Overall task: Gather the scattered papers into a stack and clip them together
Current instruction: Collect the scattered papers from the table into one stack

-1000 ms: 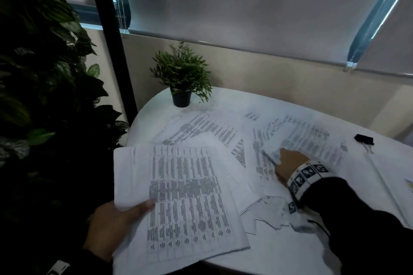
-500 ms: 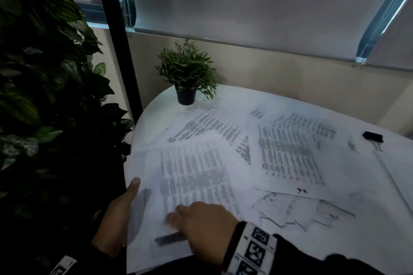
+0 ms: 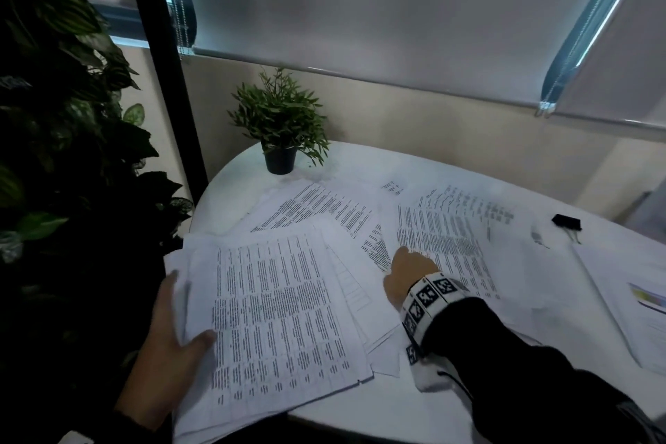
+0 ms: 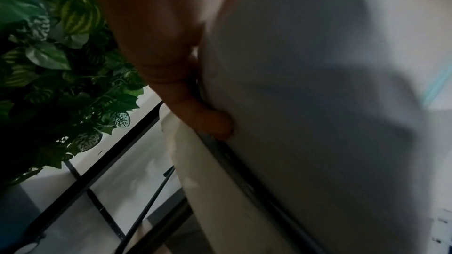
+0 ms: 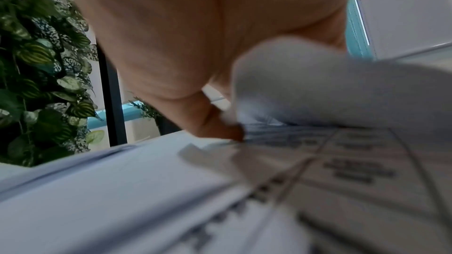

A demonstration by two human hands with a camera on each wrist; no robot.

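Observation:
A stack of printed papers (image 3: 274, 303) juts over the near left edge of the white round table (image 3: 360, 404). My left hand (image 3: 173, 353) grips its left edge, thumb on top and fingers (image 4: 208, 123) underneath. More printed sheets (image 3: 324, 209) lie fanned across the middle of the table. My right hand (image 3: 407, 272) rests on one of them, a sheet (image 3: 447, 245) dense with text. In the right wrist view my thumb (image 5: 220, 128) pinches that sheet's edge (image 5: 318, 84), which curls up. A black binder clip (image 3: 566, 222) lies far right on the table.
A small potted plant (image 3: 281, 126) stands at the back of the table. A wall of leafy plants (image 3: 54, 155) and a black post (image 3: 162, 83) close off the left side. Another pile of paper with a coloured print (image 3: 634, 303) lies at the right edge.
My right hand brought a sheet onto the stack, then moved back right to the sheet in the middle. The left hand kept hold of the stack.

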